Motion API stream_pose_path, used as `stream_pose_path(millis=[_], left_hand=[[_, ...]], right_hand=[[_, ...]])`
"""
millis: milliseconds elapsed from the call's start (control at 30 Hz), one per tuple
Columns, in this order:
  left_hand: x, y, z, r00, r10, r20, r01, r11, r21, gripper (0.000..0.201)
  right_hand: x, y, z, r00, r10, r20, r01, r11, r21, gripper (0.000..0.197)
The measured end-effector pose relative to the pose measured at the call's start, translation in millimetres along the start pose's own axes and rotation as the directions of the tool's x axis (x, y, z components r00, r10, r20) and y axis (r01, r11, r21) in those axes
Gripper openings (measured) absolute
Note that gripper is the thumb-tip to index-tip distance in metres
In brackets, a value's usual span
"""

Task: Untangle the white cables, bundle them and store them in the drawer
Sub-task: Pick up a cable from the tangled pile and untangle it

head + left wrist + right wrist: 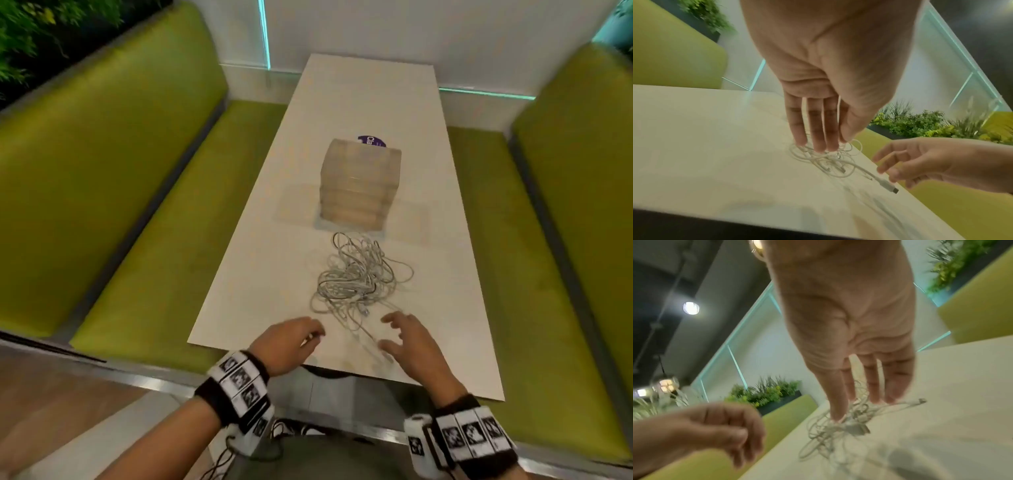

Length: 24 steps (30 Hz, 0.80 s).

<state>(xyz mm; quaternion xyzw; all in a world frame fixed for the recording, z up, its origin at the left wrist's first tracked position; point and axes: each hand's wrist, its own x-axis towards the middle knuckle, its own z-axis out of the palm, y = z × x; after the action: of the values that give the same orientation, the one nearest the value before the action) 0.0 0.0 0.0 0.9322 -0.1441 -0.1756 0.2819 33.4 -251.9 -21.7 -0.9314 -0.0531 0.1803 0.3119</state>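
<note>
A tangle of white cables lies on the white table, just in front of a small light-wood drawer unit whose drawers look closed. My left hand hovers at the near left of the tangle, fingers relaxed and holding nothing. My right hand hovers at the near right with its fingers spread, also empty. In the left wrist view the left hand points straight fingers down over the cables, and a plug end lies close to the right hand. The right wrist view shows the right hand above the cables.
Green upholstered benches flank the narrow table on both sides. A purple round label shows behind the drawer unit. The table's far end meets a white wall. Its near edge lies under my wrists.
</note>
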Motion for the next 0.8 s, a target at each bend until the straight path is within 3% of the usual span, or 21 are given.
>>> stream_pose_path(millis=[67, 133, 233, 300, 400, 467, 567, 633, 733, 800], left_hand=[[20, 3, 2, 1.000, 0.010, 0.012, -0.010, 0.999, 0.045, 0.029], [37, 9, 3, 0.999, 0.028, 0.042, -0.032, 0.994, 0.104, 0.034], [46, 8, 12, 0.993, 0.091, 0.072, -0.099, 0.988, 0.122, 0.043], [49, 8, 16, 0.988, 0.128, 0.081, -0.134, 0.988, 0.079, 0.049], [51, 11, 23, 0.986, 0.145, 0.078, -0.142, 0.989, -0.033, 0.037], [49, 12, 24, 0.988, 0.154, -0.003, -0.153, 0.981, -0.118, 0.027], [48, 9, 22, 0.990, 0.043, -0.131, -0.074, 0.966, -0.248, 0.021], [48, 3, 22, 0.981, -0.057, -0.183, -0.017, 0.925, -0.379, 0.028], [48, 0, 22, 0.961, -0.170, -0.220, -0.004, 0.783, -0.622, 0.042], [48, 5, 19, 0.957, -0.203, -0.209, -0.025, 0.658, -0.753, 0.041]], right_hand=[[5, -4, 4, 0.989, 0.144, 0.037, -0.144, 0.990, -0.001, 0.037], [7, -9, 11, 0.976, 0.198, 0.094, -0.204, 0.977, 0.063, 0.026], [4, -18, 19, 0.988, 0.133, 0.081, -0.141, 0.985, 0.099, 0.014], [1, -29, 16, 0.994, 0.059, 0.091, -0.073, 0.985, 0.155, 0.016], [-2, -47, 6, 0.995, -0.018, 0.101, -0.012, 0.957, 0.291, 0.020], [0, -55, 0, 0.990, -0.072, 0.118, 0.024, 0.932, 0.361, 0.017], [6, -53, -4, 0.993, -0.088, 0.078, 0.034, 0.851, 0.524, 0.009], [12, -47, -1, 0.998, -0.047, 0.040, 0.016, 0.826, 0.563, 0.005], [24, -45, 14, 0.994, -0.085, 0.076, 0.038, 0.877, 0.478, 0.032], [33, -52, 25, 0.986, -0.146, 0.083, 0.087, 0.865, 0.494, 0.042]])
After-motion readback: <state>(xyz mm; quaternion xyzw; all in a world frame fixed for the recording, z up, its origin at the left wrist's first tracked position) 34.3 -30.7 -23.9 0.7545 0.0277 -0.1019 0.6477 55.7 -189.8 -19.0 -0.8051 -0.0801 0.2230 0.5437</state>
